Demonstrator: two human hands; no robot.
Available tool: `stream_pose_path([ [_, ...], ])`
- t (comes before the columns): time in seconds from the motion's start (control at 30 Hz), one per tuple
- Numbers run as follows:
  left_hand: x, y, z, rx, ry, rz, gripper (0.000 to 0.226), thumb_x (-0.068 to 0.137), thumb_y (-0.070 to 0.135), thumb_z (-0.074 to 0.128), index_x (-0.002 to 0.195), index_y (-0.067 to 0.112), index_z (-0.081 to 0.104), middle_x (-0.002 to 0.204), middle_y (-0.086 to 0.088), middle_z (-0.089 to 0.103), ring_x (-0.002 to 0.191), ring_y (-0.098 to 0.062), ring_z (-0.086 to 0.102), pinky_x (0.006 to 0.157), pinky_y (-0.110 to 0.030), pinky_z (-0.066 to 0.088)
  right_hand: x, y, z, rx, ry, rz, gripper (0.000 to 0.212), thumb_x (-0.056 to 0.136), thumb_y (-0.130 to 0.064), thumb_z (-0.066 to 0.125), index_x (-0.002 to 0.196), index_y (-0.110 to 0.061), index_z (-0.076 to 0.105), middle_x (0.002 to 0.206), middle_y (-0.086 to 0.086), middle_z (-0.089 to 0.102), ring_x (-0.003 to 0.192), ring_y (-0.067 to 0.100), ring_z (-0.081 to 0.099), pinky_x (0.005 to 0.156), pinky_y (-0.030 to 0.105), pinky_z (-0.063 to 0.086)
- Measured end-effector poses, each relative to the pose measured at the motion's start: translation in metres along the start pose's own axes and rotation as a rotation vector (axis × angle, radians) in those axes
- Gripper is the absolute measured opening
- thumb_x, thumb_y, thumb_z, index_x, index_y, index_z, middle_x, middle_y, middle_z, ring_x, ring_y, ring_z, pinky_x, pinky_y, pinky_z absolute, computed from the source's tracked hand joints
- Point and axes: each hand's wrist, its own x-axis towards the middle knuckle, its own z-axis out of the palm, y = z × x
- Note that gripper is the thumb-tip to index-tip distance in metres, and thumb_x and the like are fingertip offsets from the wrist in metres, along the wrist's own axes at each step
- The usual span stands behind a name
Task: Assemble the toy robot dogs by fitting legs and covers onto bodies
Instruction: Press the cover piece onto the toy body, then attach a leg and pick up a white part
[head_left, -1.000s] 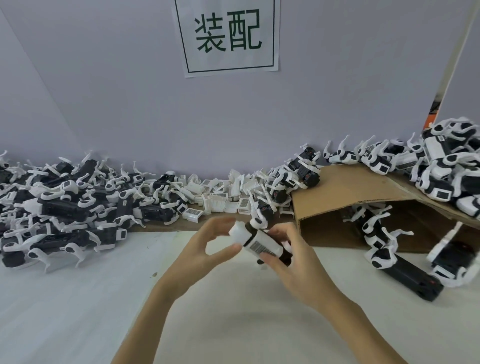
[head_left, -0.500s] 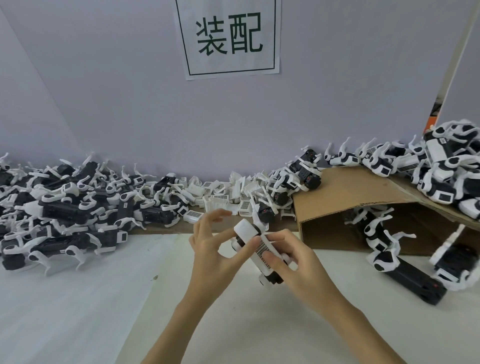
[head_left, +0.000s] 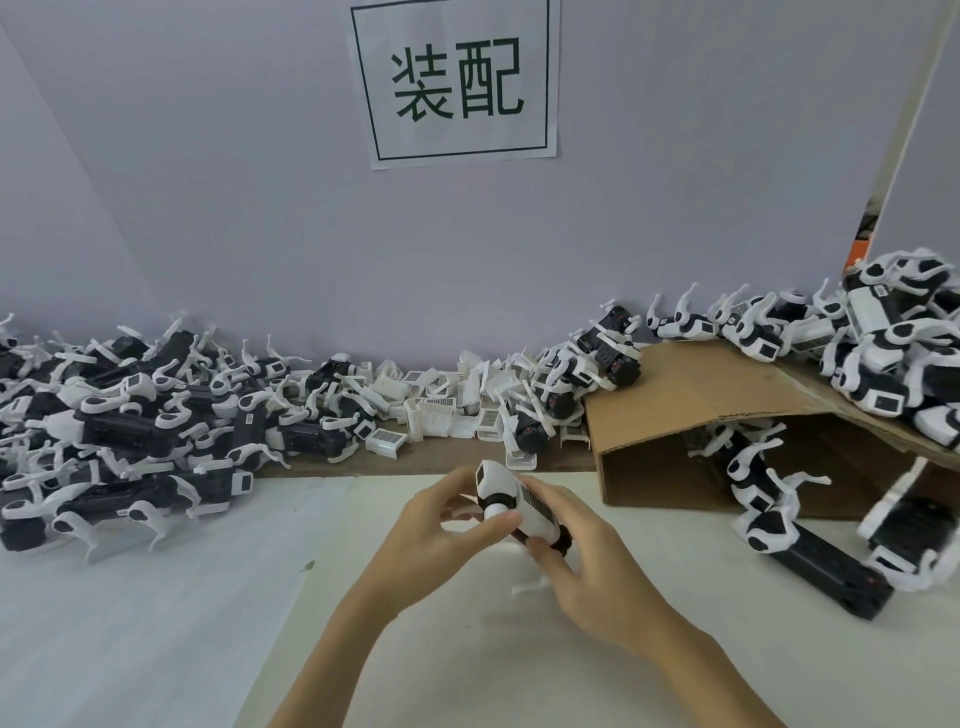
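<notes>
Here both hands, left hand (head_left: 447, 514) and right hand (head_left: 582, 561), pinch the toy dog (head_left: 511, 506) above the desk (head_left: 156, 623), likely seating its cover.

we see open white table (head_left: 156, 649) in front and to the left, where a hand can pass; a heap of toy dogs (head_left: 119, 431) blocks the far left; loose white covers (head_left: 441, 410) line the wall; the cardboard box (head_left: 701, 415) and dogs (head_left: 810, 551) beside it crowd the right.
</notes>
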Motion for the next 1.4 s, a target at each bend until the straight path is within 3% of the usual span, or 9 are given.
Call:
stream_pose_path([
  [0.3,0.002,0.003,0.012,-0.123,0.130,-0.105,0.050,0.087,0.076,0.069,0.118,0.037,0.072,0.112,0.020,0.075,0.113,-0.002,0.068,0.093,-0.028,0.048,-0.001,-0.007,0.005,-0.341,0.148,-0.002,0.055,0.102,-0.033,0.064,0.153,-0.037,0.043,0.138,-0.020,0.054,0.124,0.001,0.054,0.102,0.018,0.049],
  [0.43,0.006,0.004,0.002,-0.388,0.298,-0.183,0.067,0.092,0.076,0.034,0.138,0.035,0.062,0.125,0.011,0.073,0.121,-0.011,0.065,0.104,-0.039,0.051,0.025,-0.023,-0.046,-0.037,0.304,0.133,0.013,0.102,-0.036,0.064,0.113,-0.031,0.068,0.092,-0.009,0.075,0.082,0.017,0.073,0.075,0.025,0.060],
  [0.57,0.010,0.001,-0.014,-0.447,0.357,-0.255,0.072,0.094,0.073,0.033,0.120,0.020,0.075,0.117,-0.005,0.078,0.108,-0.027,0.072,0.094,-0.044,0.058,0.069,-0.042,-0.166,0.951,0.466,0.205,0.081,0.094,-0.063,0.057,0.157,-0.019,0.036,0.141,0.020,0.061,0.122,0.032,0.067,0.108,0.046,0.052],
  [0.67,0.012,-0.006,-0.012,-0.403,0.362,-0.290,0.067,0.104,0.064,0.035,0.109,0.015,0.080,0.109,-0.007,0.079,0.102,-0.028,0.073,0.092,-0.046,0.059,0.071,-0.039,-0.173,0.920,0.380,0.364,0.104,0.086,-0.073,0.056,0.165,-0.018,0.016,0.148,0.029,0.043,0.127,0.038,0.062,0.106,0.044,0.054],
  [0.87,0.011,-0.026,0.003,0.018,0.321,-0.226,0.025,0.108,0.038,0.058,0.097,0.024,0.076,0.102,0.009,0.074,0.095,-0.013,0.067,0.079,-0.023,0.049,0.034,-0.014,-0.019,1.044,0.211,0.535,0.034,0.106,-0.022,0.054,0.126,0.002,0.067,0.111,0.024,0.075,0.093,0.033,0.076,0.072,0.036,0.063],
  [1.0,0.015,-0.044,0.006,0.264,0.414,-0.158,0.010,0.104,0.028,0.064,0.110,0.024,0.071,0.111,0.007,0.063,0.109,-0.014,0.059,0.094,-0.028,0.048,0.026,-0.012,0.021,1.193,0.140,0.697,0.032,0.105,-0.023,0.054,0.116,-0.004,0.076,0.098,0.015,0.076,0.080,0.026,0.075,0.066,0.034,0.061],
  [1.17,0.050,-0.077,-0.020,0.635,0.523,-0.354,0.048,0.103,0.029,0.061,0.148,0.018,0.051,0.152,-0.015,0.037,0.136,-0.036,0.037,0.112,-0.041,0.036,0.025,-0.008,0.018,1.313,0.068,0.684,0.034,0.099,-0.031,0.059,0.106,-0.006,0.081,0.088,0.012,0.071,0.069,0.022,0.069,0.061,0.032,0.060],
  [1.3,0.092,-0.096,-0.071,1.067,0.366,-0.491,0.072,0.096,0.021,0.058,0.158,0.044,0.031,0.173,-0.012,-0.006,0.149,-0.042,0.021,0.115,-0.054,0.033,0.028,-0.003,0.017,1.296,0.073,0.696,0.033,0.100,-0.030,0.058,0.101,-0.007,0.083,0.085,0.011,0.069,0.065,0.021,0.065,0.062,0.032,0.055],
  [1.4,0.111,-0.110,-0.107,1.302,0.178,-0.505,0.061,0.100,0.026,0.053,0.156,0.044,0.035,0.176,-0.010,-0.008,0.151,-0.043,0.022,0.115,-0.051,0.037,0.029,-0.001,0.013,1.298,0.075,0.682,0.034,0.101,-0.031,0.057,0.103,-0.009,0.082,0.085,0.010,0.070,0.066,0.019,0.066,0.062,0.031,0.056],
])
